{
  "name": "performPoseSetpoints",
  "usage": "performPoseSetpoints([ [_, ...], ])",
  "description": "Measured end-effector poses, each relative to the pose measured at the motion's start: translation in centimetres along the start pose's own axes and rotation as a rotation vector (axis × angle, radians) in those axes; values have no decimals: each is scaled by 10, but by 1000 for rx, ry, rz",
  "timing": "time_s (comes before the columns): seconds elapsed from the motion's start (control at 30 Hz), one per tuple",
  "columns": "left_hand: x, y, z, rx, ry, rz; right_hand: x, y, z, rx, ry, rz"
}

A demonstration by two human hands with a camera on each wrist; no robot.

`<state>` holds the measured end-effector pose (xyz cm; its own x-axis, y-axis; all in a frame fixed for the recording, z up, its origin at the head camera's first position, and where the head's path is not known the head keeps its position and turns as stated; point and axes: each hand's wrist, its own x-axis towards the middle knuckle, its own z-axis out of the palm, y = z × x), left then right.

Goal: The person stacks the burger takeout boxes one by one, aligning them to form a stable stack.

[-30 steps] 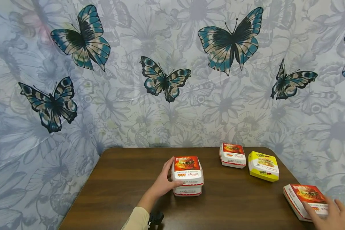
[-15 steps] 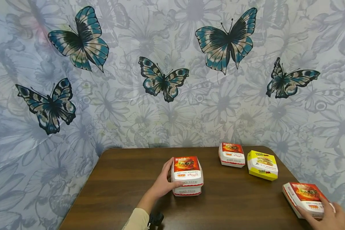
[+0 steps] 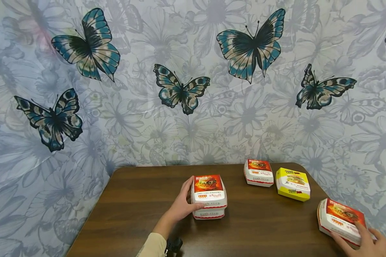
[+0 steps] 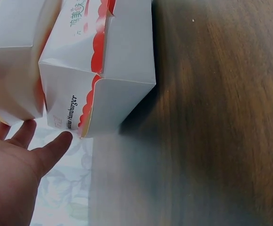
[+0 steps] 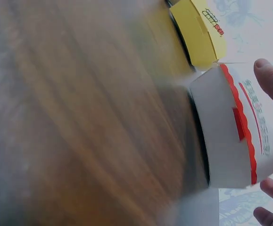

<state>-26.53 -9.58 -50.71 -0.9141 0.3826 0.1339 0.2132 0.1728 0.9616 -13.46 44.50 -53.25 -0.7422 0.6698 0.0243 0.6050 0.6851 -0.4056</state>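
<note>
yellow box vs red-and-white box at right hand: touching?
Apart. Head view shows a strip of table between the yellow box and the red-and-white box at the right hand.

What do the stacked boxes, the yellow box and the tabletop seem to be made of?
Stacked boxes: probably thin coated paperboard, slightly glossy; crisp folds, scalloped red flap edges.
Yellow box: likely similar printed card; creased, faceted sides.
Tabletop: wood or wood-look laminate, faint sheen; brown grain shows, core can't be told.
</note>
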Motion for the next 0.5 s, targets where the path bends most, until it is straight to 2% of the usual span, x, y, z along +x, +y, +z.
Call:
performPoseSetpoints([
  [0.13,1,-1,-1,11,6,-4,1,2,-1,-21,48,-46],
  [0.27,1,0,-1,9,5,9,7,6,-4,62,109,-75],
  [0.37,0,0,0,9,-6,12,12,11,-6,85,110,-84],
  [0.5,-3,1,3,10,-23,-4,22,20,-6,49,34,-86],
])
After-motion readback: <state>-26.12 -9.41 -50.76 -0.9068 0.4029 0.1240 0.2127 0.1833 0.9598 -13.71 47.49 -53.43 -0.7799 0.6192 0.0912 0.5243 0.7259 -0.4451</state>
